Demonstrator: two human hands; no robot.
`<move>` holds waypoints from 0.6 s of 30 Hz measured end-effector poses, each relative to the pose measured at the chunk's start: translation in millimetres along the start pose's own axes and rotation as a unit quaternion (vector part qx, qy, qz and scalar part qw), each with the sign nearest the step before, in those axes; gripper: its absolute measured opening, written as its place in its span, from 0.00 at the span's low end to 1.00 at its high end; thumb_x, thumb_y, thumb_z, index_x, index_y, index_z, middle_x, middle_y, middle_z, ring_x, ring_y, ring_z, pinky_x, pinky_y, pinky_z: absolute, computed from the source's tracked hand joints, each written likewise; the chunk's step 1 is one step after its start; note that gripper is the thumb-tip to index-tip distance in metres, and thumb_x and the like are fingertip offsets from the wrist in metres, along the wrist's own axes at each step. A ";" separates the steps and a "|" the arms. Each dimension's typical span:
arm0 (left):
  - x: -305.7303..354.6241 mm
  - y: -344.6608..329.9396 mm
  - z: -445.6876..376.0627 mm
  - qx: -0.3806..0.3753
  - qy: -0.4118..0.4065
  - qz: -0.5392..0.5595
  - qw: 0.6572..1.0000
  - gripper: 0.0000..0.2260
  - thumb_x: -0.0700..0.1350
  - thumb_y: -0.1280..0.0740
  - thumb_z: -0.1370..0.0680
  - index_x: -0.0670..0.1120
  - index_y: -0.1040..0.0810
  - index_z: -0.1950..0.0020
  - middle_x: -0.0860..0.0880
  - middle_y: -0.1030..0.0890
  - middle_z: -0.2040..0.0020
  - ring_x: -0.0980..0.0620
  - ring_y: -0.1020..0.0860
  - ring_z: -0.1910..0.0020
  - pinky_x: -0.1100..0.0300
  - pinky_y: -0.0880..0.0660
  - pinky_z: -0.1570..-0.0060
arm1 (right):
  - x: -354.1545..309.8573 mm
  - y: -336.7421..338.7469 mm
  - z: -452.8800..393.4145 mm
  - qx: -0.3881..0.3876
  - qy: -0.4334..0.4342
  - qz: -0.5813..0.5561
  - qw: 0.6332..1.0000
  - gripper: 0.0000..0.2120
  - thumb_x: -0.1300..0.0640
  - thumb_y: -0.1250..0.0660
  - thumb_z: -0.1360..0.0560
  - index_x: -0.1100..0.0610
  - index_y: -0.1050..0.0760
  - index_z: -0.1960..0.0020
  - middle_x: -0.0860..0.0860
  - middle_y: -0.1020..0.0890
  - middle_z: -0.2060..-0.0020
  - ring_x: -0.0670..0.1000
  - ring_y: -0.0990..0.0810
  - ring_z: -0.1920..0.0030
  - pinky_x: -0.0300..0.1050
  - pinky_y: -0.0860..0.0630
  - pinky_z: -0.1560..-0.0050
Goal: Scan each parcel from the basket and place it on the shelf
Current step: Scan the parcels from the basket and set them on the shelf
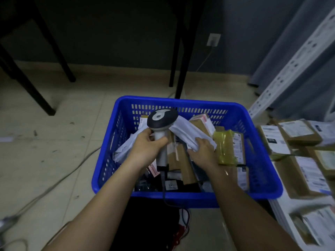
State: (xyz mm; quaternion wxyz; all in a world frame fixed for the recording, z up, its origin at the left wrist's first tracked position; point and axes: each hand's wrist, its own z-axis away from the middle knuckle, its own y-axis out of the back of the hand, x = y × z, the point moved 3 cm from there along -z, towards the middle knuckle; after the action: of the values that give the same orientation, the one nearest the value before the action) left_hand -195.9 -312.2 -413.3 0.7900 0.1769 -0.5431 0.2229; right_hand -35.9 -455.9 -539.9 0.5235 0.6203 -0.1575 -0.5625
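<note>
Looking down through the head camera, the left hand [145,145] grips the pale handle of a barcode scanner [161,120], holding it upright over the blue basket [183,197], its cable trailing over the near rim. The right hand [203,151] curls round a white soft parcel [188,132], gripping its near end above the other parcels that lie inside the basket. A yellow-taped parcel [225,147] lies just right of that hand. On the shelf [279,207] at the right, labelled brown boxes [299,133] sit side by side.
</note>
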 end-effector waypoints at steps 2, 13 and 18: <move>-3.5 -0.2 -5.6 0.013 0.009 0.003 1.000 0.10 0.40 0.35 0.22 0.49 0.27 0.41 0.50 0.21 0.50 0.53 0.22 0.52 0.55 0.24 0.52 | -5.1 -7.5 -18.9 0.017 -0.012 0.045 0.999 0.35 0.45 0.35 0.23 0.58 0.44 0.23 0.59 0.37 0.26 0.59 0.38 0.28 0.58 0.39 0.30; -0.2 -20.4 -15.4 -0.006 0.022 -0.003 1.000 0.12 0.39 0.36 0.22 0.46 0.25 0.39 0.47 0.20 0.47 0.50 0.21 0.50 0.57 0.24 0.55 | 23.9 4.9 -34.2 0.087 0.052 0.139 0.985 0.09 0.67 0.42 0.21 0.67 0.23 0.52 0.64 0.19 0.59 0.62 0.19 0.59 0.48 0.28 0.62; 2.7 -26.1 -7.0 -0.014 0.017 -0.014 1.000 0.10 0.40 0.35 0.22 0.47 0.25 0.41 0.48 0.20 0.49 0.50 0.21 0.51 0.53 0.24 0.52 | 20.6 66.4 33.9 0.187 -0.033 -0.160 0.969 0.11 0.56 0.43 0.18 0.58 0.28 0.56 0.52 0.26 0.64 0.51 0.29 0.62 0.46 0.37 0.66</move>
State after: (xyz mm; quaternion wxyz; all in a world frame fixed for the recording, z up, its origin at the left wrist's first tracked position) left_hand -175.4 -330.1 -414.2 0.8045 0.1693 -0.5303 0.2070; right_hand -32.6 -514.8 -490.0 0.2964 0.7054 -0.1756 -0.6194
